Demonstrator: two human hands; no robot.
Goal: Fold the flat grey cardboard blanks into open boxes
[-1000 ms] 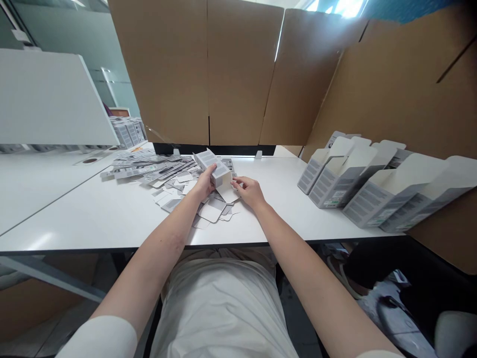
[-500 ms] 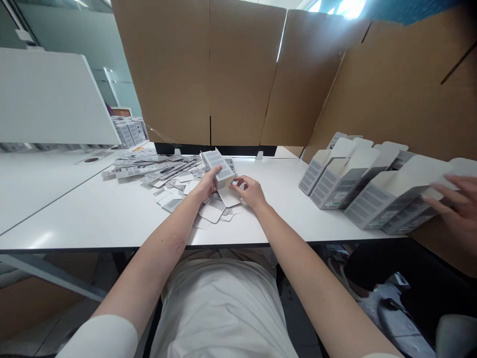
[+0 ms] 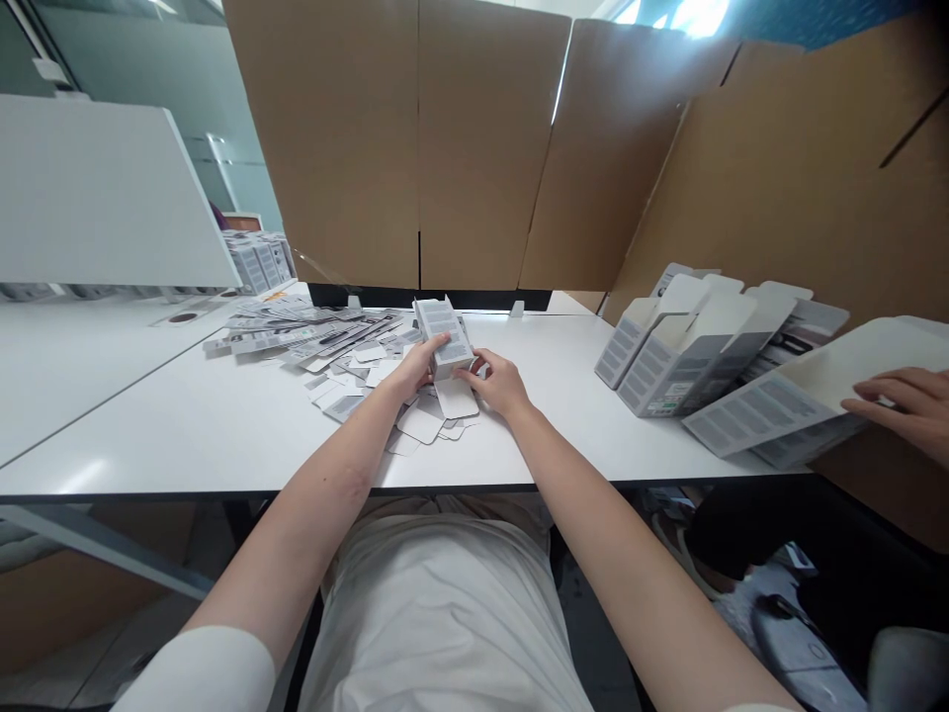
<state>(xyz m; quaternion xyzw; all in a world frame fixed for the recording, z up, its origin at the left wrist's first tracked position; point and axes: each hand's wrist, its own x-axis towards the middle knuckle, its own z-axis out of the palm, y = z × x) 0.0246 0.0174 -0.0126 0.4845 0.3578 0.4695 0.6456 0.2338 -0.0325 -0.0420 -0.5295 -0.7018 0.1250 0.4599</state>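
Observation:
A small grey-and-white printed carton (image 3: 446, 330) is held tilted over the middle of the white table (image 3: 222, 435). My left hand (image 3: 419, 365) is wrapped round its left side, thumb on the printed face. At the carton's lower right, my right hand (image 3: 496, 380) pinches the near end, where a white flap (image 3: 457, 400) hangs out toward me. Under and left of the carton lies a loose pile of flat cartons (image 3: 345, 371). The fingertips of my right hand are partly hidden by the carton's edge.
Open cartons (image 3: 667, 371) stand in a row on the right, where another person's hand (image 3: 905, 403) touches one (image 3: 778, 405). Cardboard walls (image 3: 474, 148) rise behind and at the right. More cartons (image 3: 259, 262) stand at the back left.
The carton in my hands has turned more upright and shifted slightly right, its flap with it. At the right, the other person's hand has closed on a carton, which now leans further over.

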